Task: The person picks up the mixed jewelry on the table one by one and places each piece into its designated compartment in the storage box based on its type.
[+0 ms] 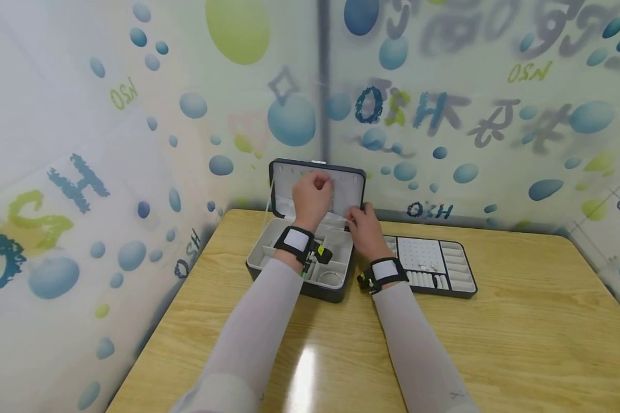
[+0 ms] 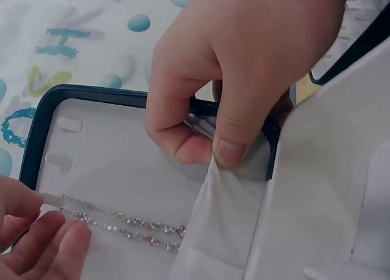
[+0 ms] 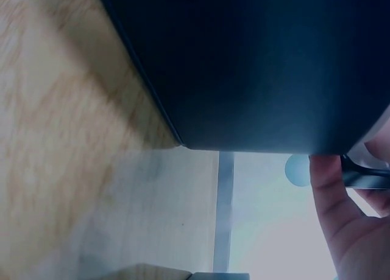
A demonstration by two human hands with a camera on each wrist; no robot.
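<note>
A dark jewelry box [image 1: 336,293] stands on the table with its lid [image 1: 348,186] raised. My left hand [image 1: 312,198] is at the hooks inside the lid. Its fingertips pinch a silver necklace [image 2: 152,225] with clear and pink stones at one hook; the lower part runs behind a pale fabric pocket [image 2: 228,216]. Thumb and forefinger of my right hand [image 2: 237,67] pinch that pocket's edge and pull it out from the lid. In the right wrist view, the box's dark outer side fills the top, and part of the right hand [image 3: 359,237] shows at the right.
A bracelet [image 1: 330,280] lies in a front compartment of the box. Right of the box sits a removable tray [image 1: 462,292] with ring rolls, slots and a pegboard holding small earrings [image 1: 427,267]. Two bare hooks [image 2: 69,123] show in the lid. A patterned wall stands behind the table [image 1: 522,321].
</note>
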